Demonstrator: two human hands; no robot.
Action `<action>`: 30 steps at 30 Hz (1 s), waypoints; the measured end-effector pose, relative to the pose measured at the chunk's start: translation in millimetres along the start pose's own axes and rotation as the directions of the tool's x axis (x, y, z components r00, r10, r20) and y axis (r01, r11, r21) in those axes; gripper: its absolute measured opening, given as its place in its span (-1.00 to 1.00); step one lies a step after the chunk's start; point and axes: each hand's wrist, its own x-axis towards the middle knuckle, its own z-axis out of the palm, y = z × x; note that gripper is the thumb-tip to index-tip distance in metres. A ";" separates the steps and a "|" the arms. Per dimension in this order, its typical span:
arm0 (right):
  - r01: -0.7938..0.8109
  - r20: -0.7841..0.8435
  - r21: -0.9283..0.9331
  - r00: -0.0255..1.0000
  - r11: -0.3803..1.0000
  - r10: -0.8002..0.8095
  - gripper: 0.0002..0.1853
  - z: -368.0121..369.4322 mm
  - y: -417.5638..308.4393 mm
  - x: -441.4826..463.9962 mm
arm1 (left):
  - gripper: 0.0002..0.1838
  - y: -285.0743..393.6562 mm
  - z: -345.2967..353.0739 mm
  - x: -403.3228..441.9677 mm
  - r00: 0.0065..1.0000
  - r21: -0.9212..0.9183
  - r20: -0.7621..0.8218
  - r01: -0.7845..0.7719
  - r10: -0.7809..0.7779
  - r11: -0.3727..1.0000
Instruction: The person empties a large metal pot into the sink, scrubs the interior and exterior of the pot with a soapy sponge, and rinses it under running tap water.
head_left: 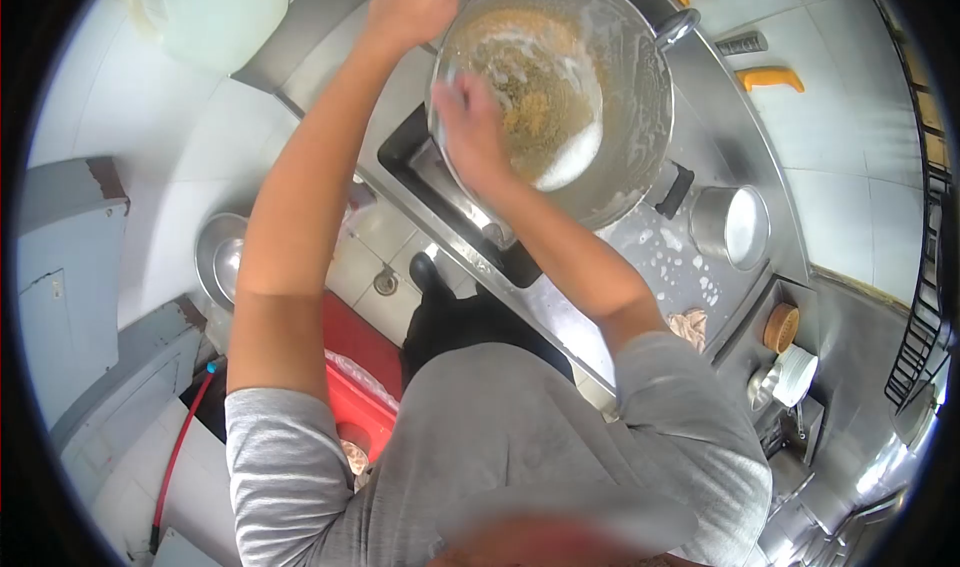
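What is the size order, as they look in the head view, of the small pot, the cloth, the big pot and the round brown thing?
Largest to smallest:
1. Big pot
2. Small pot
3. Cloth and round brown thing: too alike to rank.

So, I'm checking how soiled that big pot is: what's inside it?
Inside the big pot are white suds and a yellowish-brown patch toward the bottom. The right hand, blurred, covers part of the inside, and the suds hide whatever lies beneath.
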 end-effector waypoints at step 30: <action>-0.331 -0.223 0.581 0.813 0.743 0.537 -0.56 22.1 16.0 128.1 | -0.50 7.9 -2.6 -8.5 1.000 -0.105 0.013 0.023 -0.022 0.994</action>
